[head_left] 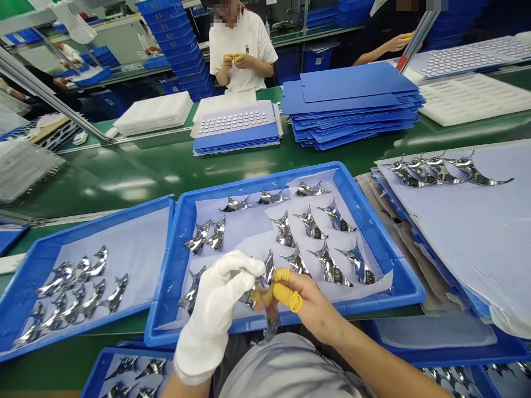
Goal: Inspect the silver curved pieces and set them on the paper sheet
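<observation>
Pinching a shiny curved metal part [271, 316] over the near edge of the central blue tray [384, 250], the white-gloved left hand [215, 301] is closing thumb against fingertips; the right hand [309, 301], yellow-cotted, is meeting it, its exact grip too blurred to tell.

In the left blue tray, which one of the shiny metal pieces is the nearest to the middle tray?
The piece at the right end of the lower row; every other piece in the left tray lies farther from the middle tray.
</observation>
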{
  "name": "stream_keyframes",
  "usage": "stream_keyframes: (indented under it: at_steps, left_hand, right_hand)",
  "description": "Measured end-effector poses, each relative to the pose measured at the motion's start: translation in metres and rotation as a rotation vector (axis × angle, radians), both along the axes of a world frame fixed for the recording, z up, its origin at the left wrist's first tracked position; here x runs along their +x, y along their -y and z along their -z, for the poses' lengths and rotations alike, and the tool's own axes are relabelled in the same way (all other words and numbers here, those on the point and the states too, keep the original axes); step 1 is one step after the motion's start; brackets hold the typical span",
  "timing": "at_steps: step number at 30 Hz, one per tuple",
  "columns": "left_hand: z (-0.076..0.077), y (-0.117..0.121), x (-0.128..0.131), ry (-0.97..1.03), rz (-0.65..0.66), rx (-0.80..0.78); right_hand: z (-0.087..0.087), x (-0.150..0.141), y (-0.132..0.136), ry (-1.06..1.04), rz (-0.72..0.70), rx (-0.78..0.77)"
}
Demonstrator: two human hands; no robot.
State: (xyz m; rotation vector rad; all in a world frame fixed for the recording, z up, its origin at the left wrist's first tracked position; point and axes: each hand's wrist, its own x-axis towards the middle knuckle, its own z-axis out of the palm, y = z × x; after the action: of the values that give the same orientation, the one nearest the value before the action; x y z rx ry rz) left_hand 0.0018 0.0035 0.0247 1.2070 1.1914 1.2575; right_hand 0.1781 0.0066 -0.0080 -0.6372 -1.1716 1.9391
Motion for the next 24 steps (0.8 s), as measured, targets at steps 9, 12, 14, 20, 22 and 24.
stream_keyframes:
  at_steps: [9, 12, 14, 20, 22, 24]
  left_hand:
    - [-0.020, -0.098, -0.045, -1.138, -0.019, -0.061]
    - [0.004, -0.133, -0.054, -1.294, 0.071, -0.098]
    - [0.021, -0.147, -0.056, -1.393, 0.143, -0.127]
    - [0.042, -0.160, -0.057, -1.589, 0.277, -0.195]
    - [0.040, -0.162, -0.057, -1.623, 0.283, -0.192]
    - [0.037, -0.165, -0.054, -1.639, 0.260, -0.163]
  right_hand:
    - [0.026, 0.007, -0.007, 0.292, 0.177, 0.003]
    - [0.032, 0.009, -0.007, 0.346, 0.212, 0.047]
    - [0.033, 0.009, -0.006, 0.390, 0.221, 0.087]
    - [0.031, 0.007, -0.005, 0.439, 0.204, 0.126]
    - [0.030, 0.006, -0.004, 0.440, 0.200, 0.131]
    - [0.029, 0.005, -0.004, 0.448, 0.200, 0.147]
